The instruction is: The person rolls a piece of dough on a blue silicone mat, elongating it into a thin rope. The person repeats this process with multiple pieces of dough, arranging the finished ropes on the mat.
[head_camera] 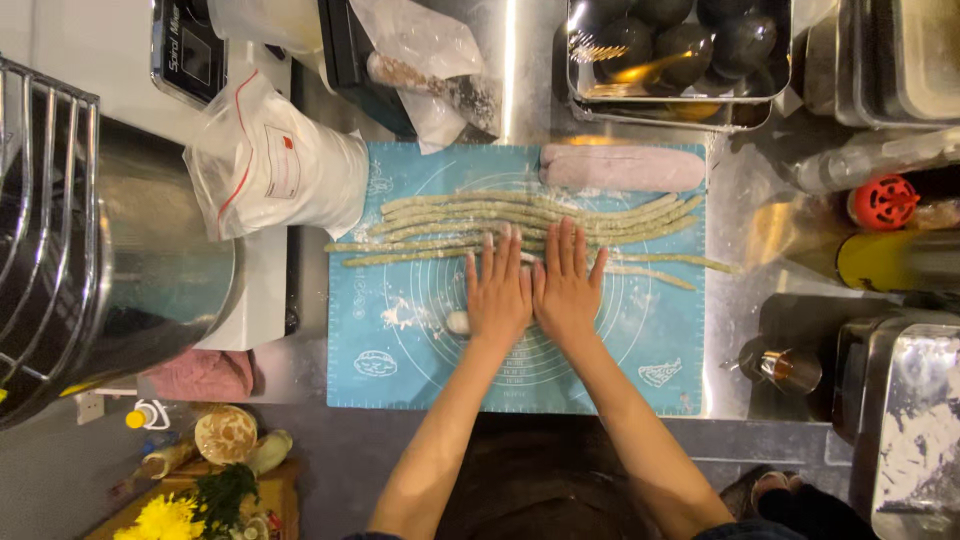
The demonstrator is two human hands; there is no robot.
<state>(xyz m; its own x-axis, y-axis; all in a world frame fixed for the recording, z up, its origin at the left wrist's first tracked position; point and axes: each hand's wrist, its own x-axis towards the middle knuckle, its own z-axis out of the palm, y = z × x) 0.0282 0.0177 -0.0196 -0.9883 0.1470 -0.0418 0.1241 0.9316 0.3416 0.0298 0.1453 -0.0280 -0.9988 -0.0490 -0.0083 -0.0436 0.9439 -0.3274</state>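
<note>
Steel desk, blue silicone mat.
Flat, open left hand and right hand are pressed on a dough piece below thin floured dough ropes.

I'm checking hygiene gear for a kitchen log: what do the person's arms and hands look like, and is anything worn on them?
Both forearms are bare, with no gloves, rings, watch or bracelets visible on the left hand or the right hand. Dark sleeve edges show only near the elbows at the bottom edge of the head view. Fingernails look short and unpainted.
</note>
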